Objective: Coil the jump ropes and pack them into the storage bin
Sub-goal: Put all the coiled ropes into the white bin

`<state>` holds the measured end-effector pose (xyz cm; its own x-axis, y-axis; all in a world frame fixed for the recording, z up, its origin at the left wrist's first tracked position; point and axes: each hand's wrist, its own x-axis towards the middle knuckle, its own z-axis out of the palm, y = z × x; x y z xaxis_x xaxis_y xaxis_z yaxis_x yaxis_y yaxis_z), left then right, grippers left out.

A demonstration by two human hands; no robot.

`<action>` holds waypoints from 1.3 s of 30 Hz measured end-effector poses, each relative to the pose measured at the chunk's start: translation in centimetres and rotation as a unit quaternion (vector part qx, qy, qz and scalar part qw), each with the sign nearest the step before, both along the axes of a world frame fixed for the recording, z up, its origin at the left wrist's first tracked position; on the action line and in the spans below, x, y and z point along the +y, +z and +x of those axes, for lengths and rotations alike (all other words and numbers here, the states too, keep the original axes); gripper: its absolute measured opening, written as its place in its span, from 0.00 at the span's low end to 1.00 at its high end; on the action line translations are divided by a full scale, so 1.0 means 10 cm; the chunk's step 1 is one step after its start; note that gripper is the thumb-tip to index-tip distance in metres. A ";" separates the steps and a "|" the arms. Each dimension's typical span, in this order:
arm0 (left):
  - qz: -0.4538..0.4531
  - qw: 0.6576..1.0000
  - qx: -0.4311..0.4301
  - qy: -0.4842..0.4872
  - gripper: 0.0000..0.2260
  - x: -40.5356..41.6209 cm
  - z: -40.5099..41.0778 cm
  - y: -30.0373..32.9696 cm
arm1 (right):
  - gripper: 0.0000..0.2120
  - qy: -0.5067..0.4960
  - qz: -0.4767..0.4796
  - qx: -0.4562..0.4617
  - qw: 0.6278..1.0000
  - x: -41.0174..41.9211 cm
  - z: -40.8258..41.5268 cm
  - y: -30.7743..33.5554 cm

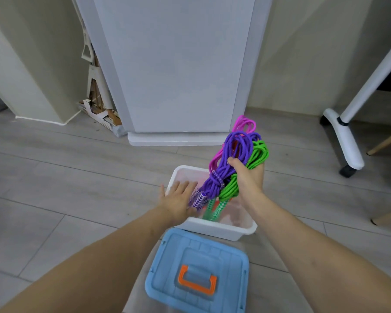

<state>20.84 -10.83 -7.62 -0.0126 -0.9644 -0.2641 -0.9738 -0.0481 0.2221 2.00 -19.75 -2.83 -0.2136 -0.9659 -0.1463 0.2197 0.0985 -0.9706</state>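
Note:
My right hand (248,177) grips a bundle of coiled jump ropes over the white storage bin (215,227) on the floor. The bundle holds a purple rope (235,150), a green rope (257,154) and a pink rope (244,123). Their patterned purple and green handles (209,205) hang down into the bin. My left hand (178,197) is spread flat with straight fingers at the bin's left rim, close beside the purple handles. The bin's floor is mostly hidden by the ropes and my hands.
The bin's blue lid (196,272) with an orange handle lies on the grey floor just in front of the bin. A tall white cabinet (174,71) stands behind. A white wheeled stand leg (343,141) and wooden chair legs (386,218) are at the right.

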 end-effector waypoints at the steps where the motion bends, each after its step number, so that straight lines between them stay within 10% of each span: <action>1: 0.003 1.000 -0.008 0.011 0.35 0.03 0.03 -0.01 | 0.27 0.021 -0.016 0.041 0.999 0.00 -0.05 -0.01; 9: -0.027 0.972 0.187 0.142 0.34 0.15 0.14 0.02 | 0.31 0.098 -0.057 0.162 0.980 0.06 -0.30 -0.16; 17: -0.013 0.969 0.197 0.146 0.37 0.20 0.11 0.05 | 0.35 0.262 -0.094 0.349 0.895 0.10 -0.27 -0.21; 32: 0.009 0.981 0.159 0.109 0.40 0.17 0.14 0.05 | 0.54 0.437 -0.160 0.721 0.513 0.01 0.13 -0.34; 35: -0.004 0.978 0.170 0.120 0.35 0.16 0.13 0.03 | 0.57 0.412 -0.206 0.710 0.532 0.06 0.14 -0.41; 39: -0.115 0.967 0.197 0.111 0.26 0.03 0.10 0.06 | 0.51 0.402 -0.223 0.586 0.667 0.10 0.01 -0.30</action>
